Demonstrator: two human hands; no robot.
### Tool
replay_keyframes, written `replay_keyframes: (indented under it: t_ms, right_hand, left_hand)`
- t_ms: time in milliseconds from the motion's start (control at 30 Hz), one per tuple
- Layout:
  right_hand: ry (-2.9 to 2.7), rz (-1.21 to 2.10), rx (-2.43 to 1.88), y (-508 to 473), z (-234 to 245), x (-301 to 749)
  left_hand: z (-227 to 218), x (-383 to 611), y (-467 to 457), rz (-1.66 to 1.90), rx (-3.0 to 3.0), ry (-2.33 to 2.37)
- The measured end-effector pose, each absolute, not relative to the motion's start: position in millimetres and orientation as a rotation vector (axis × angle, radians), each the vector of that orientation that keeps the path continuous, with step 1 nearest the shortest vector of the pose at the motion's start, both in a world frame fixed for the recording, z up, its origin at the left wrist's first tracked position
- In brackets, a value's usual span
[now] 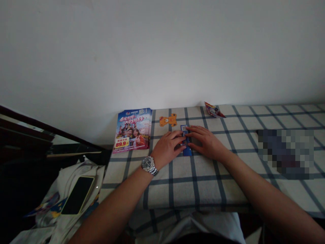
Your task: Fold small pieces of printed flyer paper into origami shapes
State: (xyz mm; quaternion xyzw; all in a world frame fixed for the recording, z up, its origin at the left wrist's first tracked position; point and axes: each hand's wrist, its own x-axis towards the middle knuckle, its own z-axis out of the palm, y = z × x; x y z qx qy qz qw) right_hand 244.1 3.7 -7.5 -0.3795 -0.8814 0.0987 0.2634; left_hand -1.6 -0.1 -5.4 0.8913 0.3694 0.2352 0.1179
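Observation:
A flyer folded into a narrow blue strip (187,151) lies on the checked tablecloth, with a QR code at its far end. My left hand (167,147), with a metal watch on the wrist, grips its left edge with bent fingers. From the other side my right hand (206,141) holds the right edge, thumb nearer me. The fingers cover the middle of the strip. Beyond my left hand is a stack of printed flyers (133,132), face up, with a large price on the front.
An orange bear-shaped cutout (168,120) lies beyond my hands. A folded paper piece (214,110) stands near the wall. A pixelated dark item (285,154) is on the right. At lower left a phone (78,195) rests on pale cloth.

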Motion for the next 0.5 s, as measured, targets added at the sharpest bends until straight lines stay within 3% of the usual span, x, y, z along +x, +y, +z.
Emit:
replay_keyframes:
  t_ms: [500]
  right_hand:
    - [-2.391,0.251,-1.019,4.3,-9.7,245.3]
  left_hand:
    - [-1.3,-0.3,0.6,0.635,2.651,1.087]
